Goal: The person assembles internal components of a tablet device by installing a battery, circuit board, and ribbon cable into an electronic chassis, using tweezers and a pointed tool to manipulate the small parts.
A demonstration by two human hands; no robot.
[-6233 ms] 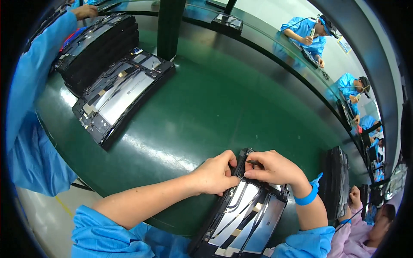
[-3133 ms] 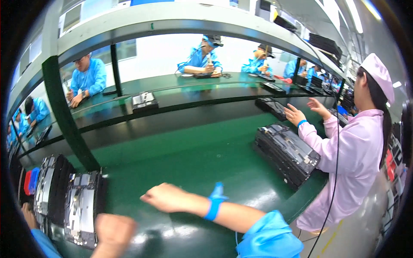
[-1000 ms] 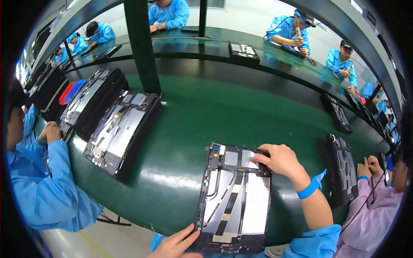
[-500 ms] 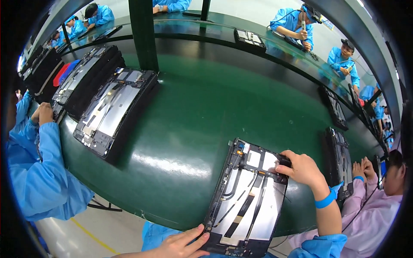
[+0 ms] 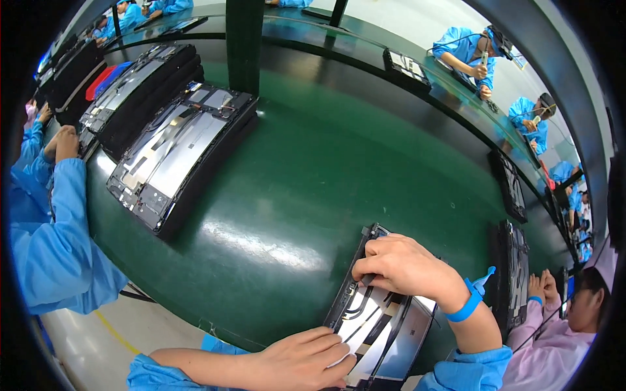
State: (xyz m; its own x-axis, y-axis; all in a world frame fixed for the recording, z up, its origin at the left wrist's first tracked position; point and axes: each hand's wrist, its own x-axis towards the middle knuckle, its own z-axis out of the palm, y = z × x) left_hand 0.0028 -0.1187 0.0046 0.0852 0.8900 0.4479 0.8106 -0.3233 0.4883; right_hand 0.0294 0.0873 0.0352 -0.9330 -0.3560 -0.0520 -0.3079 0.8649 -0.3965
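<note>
An opened tablet [image 5: 407, 339], its black frame showing a silver inside with dark ribbon cables, lies at the table's near edge. My left hand [image 5: 306, 357] rests over its lower left edge with the fingers stretched out. Over the upper left part of the tablet, my right hand [image 5: 407, 264] is bent inward with thumb and fingers pinched together. Beneath those fingertips shows a small dark piece [image 5: 367, 280], whose kind I cannot make out. My right hand and wrist, with a blue band [image 5: 466, 306], hide most of the tablet's upper end.
Stacks of similar opened tablets [image 5: 173, 153] stand on the green table [image 5: 306, 189] at the left. Another stack [image 5: 512, 274] is at the right, beside a person in pink [image 5: 561, 345]. A dark post [image 5: 244, 49] rises at the back. Someone in blue [image 5: 52, 221] sits at the left.
My right hand has moved from the tablet's upper right corner leftward to its upper left edge. My left hand has come further over the tablet. The view has shifted slightly.
</note>
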